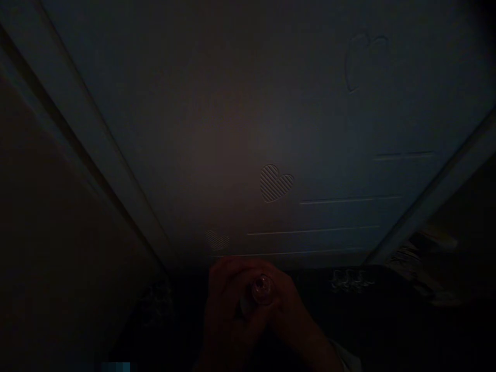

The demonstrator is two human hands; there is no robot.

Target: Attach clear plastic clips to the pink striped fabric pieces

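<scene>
Both hands come together low in the dim head view, in front of a pale panel. My left hand is curled, its fingers meeting those of my right hand, which is closed too. Between them shows a small round glassy thing with a bright glint and a darker middle. Both hands seem wrapped around it, and its lower part is hidden by the fingers. It is too dark to tell what kind of thing it is. A light sleeve edge shows at my right wrist.
The pale door-like panel carries a ridged heart, a smaller heart, a heart outline and several grooved lines. A frame edge runs along its left. Dark floor with faint light patterns lies below.
</scene>
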